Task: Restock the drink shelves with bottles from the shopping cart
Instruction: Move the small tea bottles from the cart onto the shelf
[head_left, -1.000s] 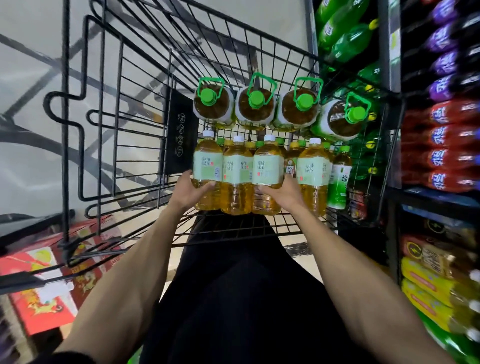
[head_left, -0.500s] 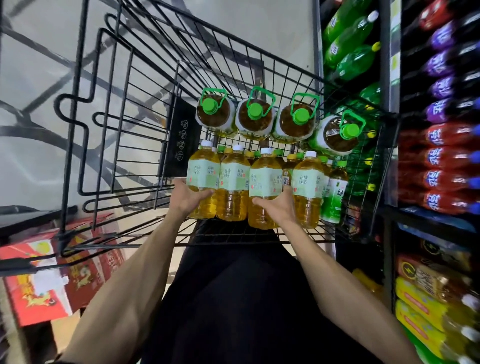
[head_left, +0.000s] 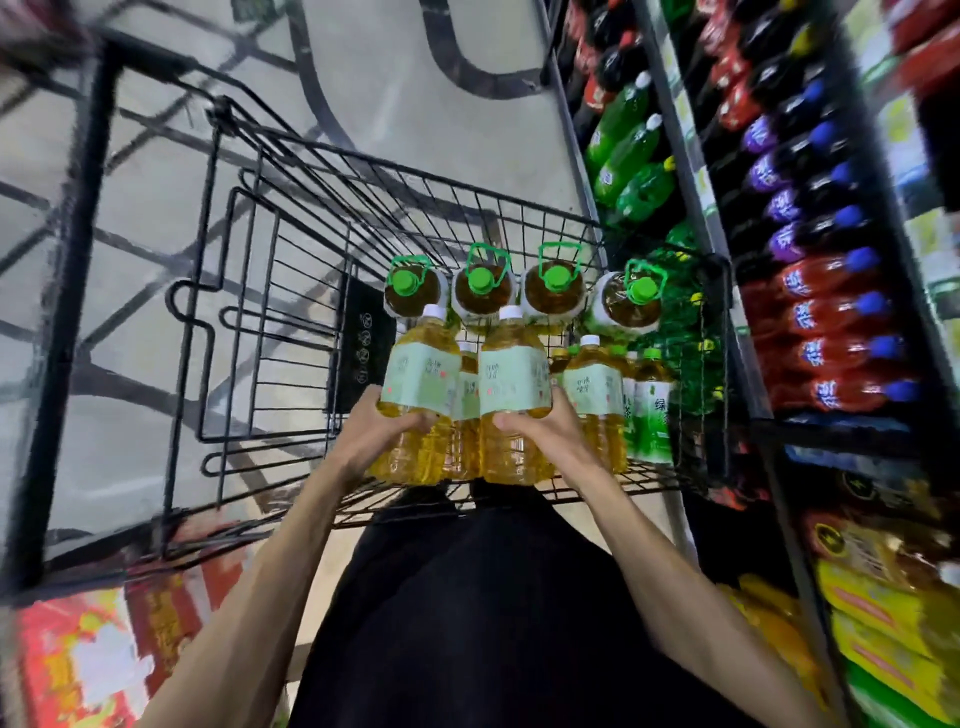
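My left hand (head_left: 371, 431) grips a yellow tea bottle (head_left: 415, 395) with a pale green label and white cap. My right hand (head_left: 540, 436) grips a second, matching bottle (head_left: 511, 400). Both bottles are raised above the row of tea bottles (head_left: 597, 400) that still stands in the black wire shopping cart (head_left: 260, 312). Behind them in the cart stand several large brown jugs (head_left: 483, 291) with green caps and handles. The drink shelves (head_left: 779, 260) rise on the right, beside the cart.
The shelves hold green, dark, purple-labelled and red soda bottles (head_left: 831, 353), with yellow and green packs (head_left: 883, 623) lower down. Red boxes (head_left: 104, 649) lie on the floor at lower left. A small green-label bottle (head_left: 652, 410) stands at the cart's right end.
Both hands have closed around two tea bottles and lifted them up out of the row in the cart. The view has tilted upward and turned toward the shelves.
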